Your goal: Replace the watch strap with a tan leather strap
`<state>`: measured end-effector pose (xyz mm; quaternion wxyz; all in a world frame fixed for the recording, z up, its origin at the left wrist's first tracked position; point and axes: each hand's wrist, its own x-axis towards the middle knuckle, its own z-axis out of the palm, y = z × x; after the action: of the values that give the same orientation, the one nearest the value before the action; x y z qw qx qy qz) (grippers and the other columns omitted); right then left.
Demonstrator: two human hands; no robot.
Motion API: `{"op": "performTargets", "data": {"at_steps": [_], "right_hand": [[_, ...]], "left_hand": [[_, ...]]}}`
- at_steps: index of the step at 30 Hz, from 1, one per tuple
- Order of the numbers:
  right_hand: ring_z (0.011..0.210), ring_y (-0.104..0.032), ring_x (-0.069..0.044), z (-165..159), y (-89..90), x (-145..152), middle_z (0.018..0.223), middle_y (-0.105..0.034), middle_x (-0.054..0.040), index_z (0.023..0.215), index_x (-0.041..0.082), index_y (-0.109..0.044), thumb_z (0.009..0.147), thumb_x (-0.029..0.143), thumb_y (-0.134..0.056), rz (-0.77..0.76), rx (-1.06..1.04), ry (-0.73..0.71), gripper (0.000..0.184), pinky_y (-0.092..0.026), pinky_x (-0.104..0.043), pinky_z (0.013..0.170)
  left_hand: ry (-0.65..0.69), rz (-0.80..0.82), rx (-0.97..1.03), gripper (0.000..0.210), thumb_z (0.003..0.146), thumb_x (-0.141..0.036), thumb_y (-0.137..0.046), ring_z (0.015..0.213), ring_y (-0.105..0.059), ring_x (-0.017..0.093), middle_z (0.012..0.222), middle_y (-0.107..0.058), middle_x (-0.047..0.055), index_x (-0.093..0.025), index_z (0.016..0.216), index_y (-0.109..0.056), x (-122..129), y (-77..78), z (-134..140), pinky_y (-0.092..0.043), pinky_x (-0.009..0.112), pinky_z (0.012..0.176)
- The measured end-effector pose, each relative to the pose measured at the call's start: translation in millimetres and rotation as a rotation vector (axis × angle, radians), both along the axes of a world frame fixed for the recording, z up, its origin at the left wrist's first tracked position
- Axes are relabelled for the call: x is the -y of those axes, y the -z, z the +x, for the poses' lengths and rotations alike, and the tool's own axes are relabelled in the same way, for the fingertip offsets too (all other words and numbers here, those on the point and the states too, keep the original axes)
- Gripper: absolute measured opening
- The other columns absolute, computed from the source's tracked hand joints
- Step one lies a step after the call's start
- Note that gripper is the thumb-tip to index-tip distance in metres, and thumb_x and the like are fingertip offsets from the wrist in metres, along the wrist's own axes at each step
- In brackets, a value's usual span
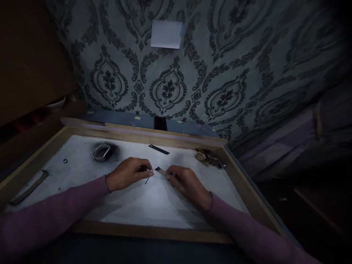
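Observation:
My left hand is closed over the white-bottomed tray, thumb and fingertips pinching a thin dark rod. A dark, shiny rounded piece also shows within these fingers; whether it joins the rod I cannot tell. Just to the right, my right hand grips a flat strap-like strip, its dark end pointing toward my left hand. The two hands are close but apart. Beyond them lies a flat black strip. A wristwatch with a pale band rests left of my left hand.
The tray's wooden rim surrounds the work surface. Gold-coloured watches are heaped at the back right. A curved band and a small dark ring lie at left. Behind stands a patterned wall with a white plate.

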<state>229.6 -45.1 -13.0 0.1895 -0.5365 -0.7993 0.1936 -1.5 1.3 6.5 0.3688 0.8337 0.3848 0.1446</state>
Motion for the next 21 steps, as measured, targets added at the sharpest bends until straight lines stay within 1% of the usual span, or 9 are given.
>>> {"op": "performTargets", "data": {"at_steps": [2,6,10,16,19,21], "right_hand": [[0.055,-0.053,-0.014,6,-2.1,-5,0.06,-0.061,-0.0003,0.078,0.016,-0.067,0.088,0.017,-0.05,-0.11,-0.028,0.014,0.019,-0.034,-0.024,0.054],[0.051,-0.042,-0.012,20,-1.5,-12,0.054,-0.052,0.0015,0.067,0.015,-0.065,0.086,0.019,-0.049,-0.155,-0.04,0.019,0.025,-0.028,-0.024,0.051],[0.054,-0.042,-0.012,29,3.1,-15,0.057,-0.053,0.0008,0.069,0.014,-0.066,0.085,0.021,-0.048,-0.177,-0.074,0.058,0.025,-0.028,-0.024,0.052],[0.054,-0.041,-0.012,32,7.2,-17,0.057,-0.051,0.0008,0.067,0.014,-0.065,0.084,0.026,-0.05,-0.218,-0.16,0.105,0.027,-0.029,-0.024,0.051],[0.055,-0.041,-0.012,34,7.8,-18,0.058,-0.052,0.0006,0.068,0.013,-0.066,0.083,0.029,-0.051,-0.245,-0.216,0.118,0.026,-0.03,-0.024,0.05],[0.054,-0.041,-0.011,36,7.9,-19,0.058,-0.051,0.0009,0.068,0.013,-0.065,0.083,0.032,-0.052,-0.267,-0.258,0.126,0.027,-0.03,-0.023,0.049]], "left_hand": [[-0.008,0.022,-0.039,0.025,0.089,-0.037,-0.056,0.065,-0.055,0.014,0.071,-0.062,-0.001,-0.017,0.097,-0.069,-1,1.1,-1,-0.034,0.024,0.058],[0.021,0.071,-0.093,0.023,0.089,-0.03,-0.053,0.067,-0.057,0.015,0.076,-0.065,0.0,-0.018,0.103,-0.067,-3,5.8,-4,-0.037,0.024,0.061],[0.044,0.116,-0.125,0.023,0.09,-0.025,-0.049,0.07,-0.06,0.016,0.081,-0.068,0.002,-0.019,0.104,-0.065,-5,9.2,-6,-0.04,0.025,0.063],[0.054,0.201,-0.209,0.023,0.092,-0.023,-0.046,0.077,-0.064,0.02,0.087,-0.071,0.004,-0.019,0.104,-0.065,-4,4.7,-6,-0.043,0.028,0.068],[0.07,0.263,-0.233,0.023,0.092,-0.021,-0.044,0.08,-0.066,0.021,0.09,-0.072,0.005,-0.02,0.103,-0.064,-3,5.6,-6,-0.044,0.028,0.07],[0.073,0.289,-0.266,0.023,0.092,-0.02,-0.044,0.08,-0.066,0.021,0.09,-0.072,0.005,-0.02,0.106,-0.062,-3,7.0,-7,-0.044,0.028,0.069]]}}
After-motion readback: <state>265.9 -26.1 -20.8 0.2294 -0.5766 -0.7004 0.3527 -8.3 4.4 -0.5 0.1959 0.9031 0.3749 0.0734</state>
